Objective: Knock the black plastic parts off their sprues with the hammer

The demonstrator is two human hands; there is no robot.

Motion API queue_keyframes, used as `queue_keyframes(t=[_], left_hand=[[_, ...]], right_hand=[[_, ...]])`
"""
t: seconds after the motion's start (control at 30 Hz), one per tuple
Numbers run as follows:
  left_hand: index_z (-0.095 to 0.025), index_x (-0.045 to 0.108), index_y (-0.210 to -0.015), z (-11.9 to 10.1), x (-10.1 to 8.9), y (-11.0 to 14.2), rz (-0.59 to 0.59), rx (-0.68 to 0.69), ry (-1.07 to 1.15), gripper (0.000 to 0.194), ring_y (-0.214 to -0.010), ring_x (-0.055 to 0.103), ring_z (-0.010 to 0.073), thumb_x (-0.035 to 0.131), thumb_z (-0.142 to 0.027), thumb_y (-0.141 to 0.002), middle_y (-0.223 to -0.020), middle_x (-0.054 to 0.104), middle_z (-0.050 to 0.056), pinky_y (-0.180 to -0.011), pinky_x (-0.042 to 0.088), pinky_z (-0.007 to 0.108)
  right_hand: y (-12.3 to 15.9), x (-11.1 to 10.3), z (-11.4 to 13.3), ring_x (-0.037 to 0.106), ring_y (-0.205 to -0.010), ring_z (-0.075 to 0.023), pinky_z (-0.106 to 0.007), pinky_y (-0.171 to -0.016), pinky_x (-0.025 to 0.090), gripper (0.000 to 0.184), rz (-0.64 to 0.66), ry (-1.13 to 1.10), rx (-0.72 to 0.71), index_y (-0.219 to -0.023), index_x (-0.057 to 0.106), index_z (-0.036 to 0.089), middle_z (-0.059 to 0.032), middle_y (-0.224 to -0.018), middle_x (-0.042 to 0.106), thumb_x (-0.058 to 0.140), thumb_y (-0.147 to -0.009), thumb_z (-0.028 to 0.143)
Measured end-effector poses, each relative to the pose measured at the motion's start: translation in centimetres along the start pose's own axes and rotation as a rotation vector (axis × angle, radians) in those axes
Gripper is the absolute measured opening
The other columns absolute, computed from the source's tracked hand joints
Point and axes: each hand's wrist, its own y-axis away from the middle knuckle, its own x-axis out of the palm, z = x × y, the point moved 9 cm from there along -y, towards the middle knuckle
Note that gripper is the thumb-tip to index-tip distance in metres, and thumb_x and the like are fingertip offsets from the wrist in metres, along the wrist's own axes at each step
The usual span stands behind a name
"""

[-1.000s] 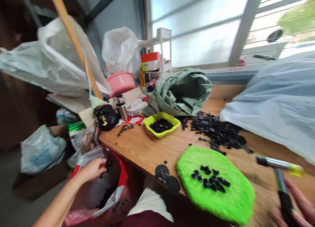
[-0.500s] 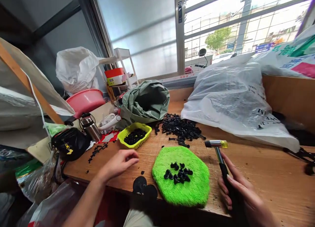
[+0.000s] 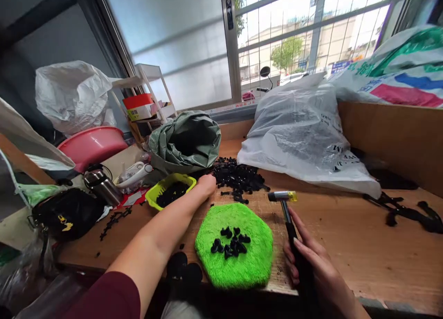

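Note:
My right hand point(image 3: 308, 254) grips the black handle of a small mallet point(image 3: 284, 203), its head raised and lying crosswise with a yellow tip on the right. My left hand point(image 3: 207, 185) reaches to the left edge of a pile of small black parts point(image 3: 237, 174); its fingers are mostly hidden behind the back of the hand. Between the hands is a bright green fuzzy pad point(image 3: 252, 263) with several black plastic pieces point(image 3: 233, 245) clustered on it. Beside my left forearm stands a yellow basket point(image 3: 152, 199) holding more black parts.
A grey-green sack point(image 3: 187, 139) gapes behind the basket. White plastic bags point(image 3: 294, 139) sit along the back right. On the left are a steel flask point(image 3: 104, 185), a black bag point(image 3: 67, 213) and a pink basin point(image 3: 92, 148). Black discs point(image 3: 190, 273) lie at the front edge.
My left hand has moved forward and right, from beside the pad to the black pile. My right hand still holds the mallet. The view has shifted to the right.

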Motion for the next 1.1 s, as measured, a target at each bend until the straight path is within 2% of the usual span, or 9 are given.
queue_keyframes(t=[0.2,0.3,0.4,0.47,0.5,0.63,0.8,0.9,1.1], left_hand=[[-0.002,0.069,-0.095,1.0,1.6,3.9,0.041,-0.012,-0.041,0.025,-0.101,0.063,0.0298,0.046,-0.009,-0.088,-0.101,0.066,0.024,-0.09,0.046,0.038],[-0.005,0.068,-0.101,2.2,1.6,7.4,0.016,0.0,-0.026,0.028,-0.099,0.063,0.0264,0.044,-0.008,-0.087,-0.103,0.067,0.02,-0.089,0.046,0.034],[-0.01,0.067,-0.102,3.3,-0.1,11.3,-0.202,0.001,0.16,0.024,-0.101,0.061,0.0215,0.048,-0.013,-0.087,-0.103,0.067,0.013,-0.091,0.045,0.031],[-0.012,0.068,-0.091,4.0,-1.2,13.7,-0.356,-0.006,0.427,0.017,-0.089,0.062,0.0188,0.052,-0.018,-0.086,-0.091,0.068,0.009,-0.083,0.047,0.03],[-0.012,0.067,-0.085,4.1,-1.4,14.4,-0.38,0.0,0.58,0.016,-0.08,0.061,0.0172,0.054,-0.021,-0.085,-0.084,0.068,0.007,-0.077,0.048,0.028],[-0.013,0.068,-0.083,1.5,-0.4,15.0,-0.194,0.14,1.002,0.019,-0.064,0.056,0.0123,0.064,-0.03,-0.077,-0.073,0.065,0.003,-0.06,0.044,0.022],[-0.012,0.073,-0.085,-2.2,0.0,13.9,-0.018,0.322,0.981,0.02,-0.063,0.055,0.0119,0.071,-0.028,-0.071,-0.073,0.066,0.004,-0.059,0.042,0.022],[-0.013,0.074,-0.076,-3.4,-0.3,13.9,-0.006,0.407,0.913,0.011,-0.067,0.058,0.0133,0.07,-0.023,-0.073,-0.072,0.068,0.005,-0.064,0.044,0.023],[-0.016,0.074,-0.076,-3.5,-1.7,15.1,-0.141,0.502,0.807,0.012,-0.068,0.06,0.0131,0.062,-0.017,-0.079,-0.074,0.069,0.004,-0.068,0.045,0.024]], right_hand=[[-0.1,0.1,-0.4,0.044,-0.044,-0.0129,-0.023,-0.038,0.038,0.079,0.055,-0.021,0.06,-0.149,0.022,0.042,0.005,-0.062,0.05,0.064,-0.083,0.046],[-0.1,-0.1,-0.6,0.045,-0.044,-0.0136,-0.024,-0.038,0.038,0.08,0.045,-0.037,0.065,-0.148,0.024,0.042,0.0045,-0.063,0.051,0.067,-0.081,0.045],[0.0,0.0,-0.6,0.045,-0.044,-0.0125,-0.022,-0.038,0.038,0.08,0.052,-0.056,0.071,-0.147,0.026,0.044,0.005,-0.062,0.051,0.068,-0.08,0.045],[0.0,0.1,-0.7,0.044,-0.044,-0.0115,-0.021,-0.039,0.038,0.078,0.053,-0.054,0.081,-0.147,0.027,0.045,0.0054,-0.061,0.051,0.068,-0.08,0.046],[-0.1,0.1,-0.7,0.044,-0.043,-0.0114,-0.021,-0.039,0.038,0.078,0.052,-0.05,0.082,-0.146,0.027,0.045,0.0055,-0.061,0.05,0.068,-0.08,0.047],[-0.2,0.1,-0.4,0.043,-0.042,-0.0127,-0.023,-0.036,0.038,0.082,0.054,-0.025,0.059,-0.147,0.025,0.044,0.0055,-0.06,0.05,0.069,-0.078,0.047],[0.5,0.6,0.1,0.043,-0.044,-0.0116,-0.021,-0.038,0.037,0.076,-0.001,-0.01,0.078,-0.146,0.029,0.044,0.0051,-0.062,0.05,0.067,-0.08,0.046],[0.8,0.9,0.3,0.043,-0.045,-0.0108,-0.02,-0.04,0.037,0.072,-0.025,-0.032,0.096,-0.145,0.031,0.045,0.0047,-0.063,0.049,0.066,-0.081,0.045],[0.0,0.1,-0.2,0.045,-0.042,-0.0132,-0.023,-0.037,0.037,0.077,0.028,-0.002,0.066,-0.148,0.025,0.043,0.0044,-0.061,0.05,0.065,-0.081,0.046]])
